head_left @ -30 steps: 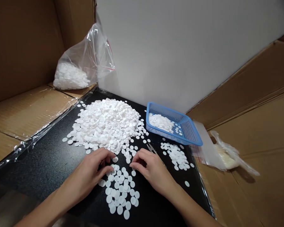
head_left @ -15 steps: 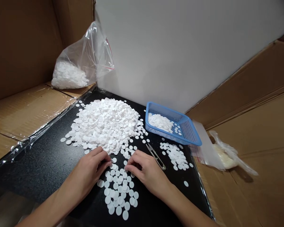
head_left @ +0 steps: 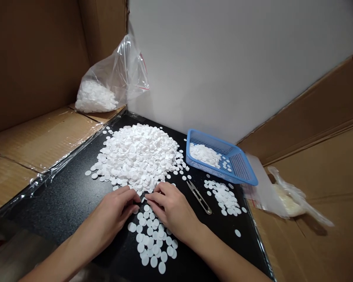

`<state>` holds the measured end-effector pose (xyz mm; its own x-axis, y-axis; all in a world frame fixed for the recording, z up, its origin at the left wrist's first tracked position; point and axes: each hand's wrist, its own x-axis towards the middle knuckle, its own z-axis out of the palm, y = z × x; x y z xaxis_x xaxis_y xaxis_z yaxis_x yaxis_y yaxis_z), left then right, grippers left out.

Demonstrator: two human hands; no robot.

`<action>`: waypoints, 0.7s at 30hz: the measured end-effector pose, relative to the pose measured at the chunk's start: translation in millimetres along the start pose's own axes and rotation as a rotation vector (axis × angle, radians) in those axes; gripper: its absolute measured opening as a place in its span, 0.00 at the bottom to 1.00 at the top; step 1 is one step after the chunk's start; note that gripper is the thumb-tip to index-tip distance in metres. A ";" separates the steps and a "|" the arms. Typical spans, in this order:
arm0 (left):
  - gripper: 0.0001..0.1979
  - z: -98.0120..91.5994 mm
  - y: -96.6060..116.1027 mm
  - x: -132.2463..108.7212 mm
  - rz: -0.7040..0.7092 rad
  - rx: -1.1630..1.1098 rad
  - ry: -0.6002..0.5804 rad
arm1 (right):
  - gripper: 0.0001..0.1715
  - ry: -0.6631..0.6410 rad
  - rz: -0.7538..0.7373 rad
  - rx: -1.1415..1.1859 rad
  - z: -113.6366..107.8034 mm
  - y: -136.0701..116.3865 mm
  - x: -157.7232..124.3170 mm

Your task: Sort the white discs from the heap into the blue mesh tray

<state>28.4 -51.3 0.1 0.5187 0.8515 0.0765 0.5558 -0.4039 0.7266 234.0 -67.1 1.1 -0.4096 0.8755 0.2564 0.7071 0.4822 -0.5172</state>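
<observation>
A large heap of small round white discs [head_left: 141, 152] lies on the black tabletop [head_left: 67, 203]. My left hand [head_left: 120, 207] is at the heap's near edge, its fingers curled and pinched on a white disc. Close beside it, my right hand [head_left: 170, 207] has thumb and forefinger pressed together at another small white disc [head_left: 143, 199]. The two hands' fingertips almost meet. Loose discs [head_left: 154, 243] are spread in a flat, overlapping group below the hands. To the right of my right hand lie metal thread snips [head_left: 199, 197].
A blue perforated basket [head_left: 238, 178] with white discs inside stands at the back right. Near it lies a smaller disc group [head_left: 225, 199]. A clear bag of white pieces [head_left: 95, 98] sits on cardboard at back left. Another plastic bag [head_left: 291, 201] lies right, beyond the table edge.
My right hand has moved left, bringing its fingertips close to my left hand. The whole view has shifted slightly, so the scene sits further right and lower.
</observation>
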 end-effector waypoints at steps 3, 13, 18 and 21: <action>0.10 3.8 0.3 1.5 0.026 0.025 0.014 | 0.09 0.009 0.089 0.133 -5.9 0.1 -2.4; 0.10 13.7 7.6 10.2 0.048 0.173 0.034 | 0.08 0.031 0.139 0.242 -18.4 4.5 -29.1; 0.10 15.7 17.0 13.9 0.083 0.201 -0.021 | 0.09 -0.022 0.192 0.169 -33.5 11.7 -31.5; 0.06 19.5 27.2 19.0 0.056 0.284 -0.083 | 0.08 -0.134 0.197 0.130 -40.0 14.3 -30.8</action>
<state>66.0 -52.6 8.0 0.5985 0.7998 0.0466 0.6783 -0.5368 0.5017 279.8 -86.0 18.4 -0.3503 0.9360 0.0348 0.7041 0.2877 -0.6492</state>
